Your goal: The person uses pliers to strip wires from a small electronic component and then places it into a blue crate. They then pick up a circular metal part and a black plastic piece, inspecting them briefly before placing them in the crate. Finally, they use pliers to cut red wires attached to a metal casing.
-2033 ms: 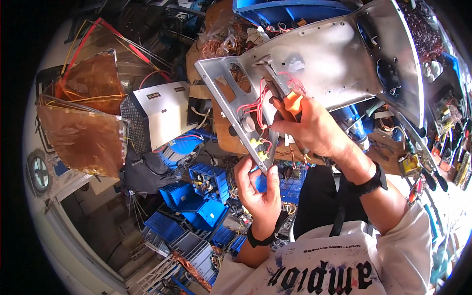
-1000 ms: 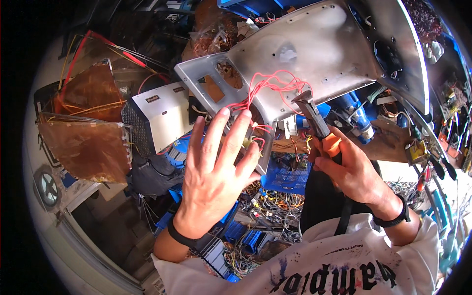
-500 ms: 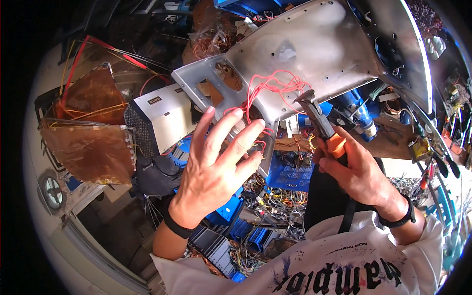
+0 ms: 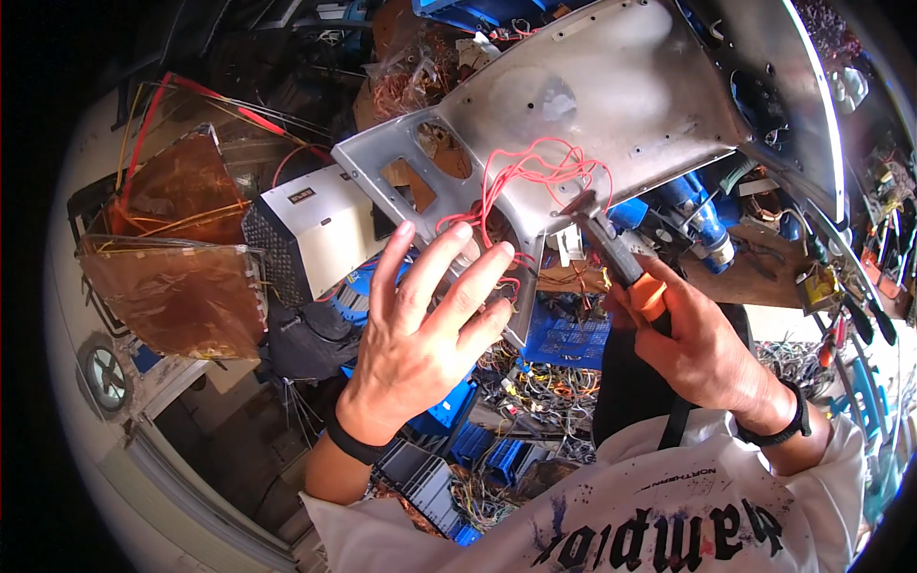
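A bent grey metal panel (image 4: 611, 86) with round and square cut-outs lies in front of me, a bundle of thin red wires (image 4: 544, 164) looping over its near end. My left hand (image 4: 420, 325) is spread over that near end, fingertips by the wires; I cannot tell whether they touch it. In my right hand (image 4: 693, 339) is a hammer (image 4: 616, 248) with a dark shaft and an orange and black grip. Its head is beside the panel's right edge, close to the wires.
A white metal box (image 4: 320, 220) and copper-coloured sheets (image 4: 177, 286) stand at the left. To the right are a blue power tool (image 4: 702, 224) and several hand tools. Blue bins (image 4: 501, 458) and tangled wires (image 4: 554, 392) fill the space below the panel.
The hammer's head has moved slightly down and left, toward the panel's edge. My left hand has shifted only a little, staying spread.
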The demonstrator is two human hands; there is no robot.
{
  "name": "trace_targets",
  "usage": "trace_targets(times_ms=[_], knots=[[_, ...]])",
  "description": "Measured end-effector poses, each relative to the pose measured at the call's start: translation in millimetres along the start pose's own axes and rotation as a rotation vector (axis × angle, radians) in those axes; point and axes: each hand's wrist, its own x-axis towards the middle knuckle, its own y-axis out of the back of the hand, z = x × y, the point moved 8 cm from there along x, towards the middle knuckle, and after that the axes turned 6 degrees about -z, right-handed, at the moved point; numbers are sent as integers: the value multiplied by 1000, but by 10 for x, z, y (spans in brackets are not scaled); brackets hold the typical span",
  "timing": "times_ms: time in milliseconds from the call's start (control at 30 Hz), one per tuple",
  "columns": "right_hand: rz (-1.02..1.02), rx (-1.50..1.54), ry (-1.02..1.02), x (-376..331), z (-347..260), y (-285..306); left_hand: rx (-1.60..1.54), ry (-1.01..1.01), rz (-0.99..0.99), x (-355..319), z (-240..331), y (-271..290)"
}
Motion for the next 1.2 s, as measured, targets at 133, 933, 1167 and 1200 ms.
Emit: trace_targets(times_ms=[133,933,1167,1200], knots=[[22,-77,84,-15,-33,-48,-19,74,22,-56,29,38],[356,-163,279,-641,-873,-535,-1629,569,741,-254,1100,-449],[161,-30,184,-838,-1107,-636,-1613,388,700,-317,1169,-211],[98,-295,71,-862,-1198,-578,-1703,492,736,-538,947,-455]])
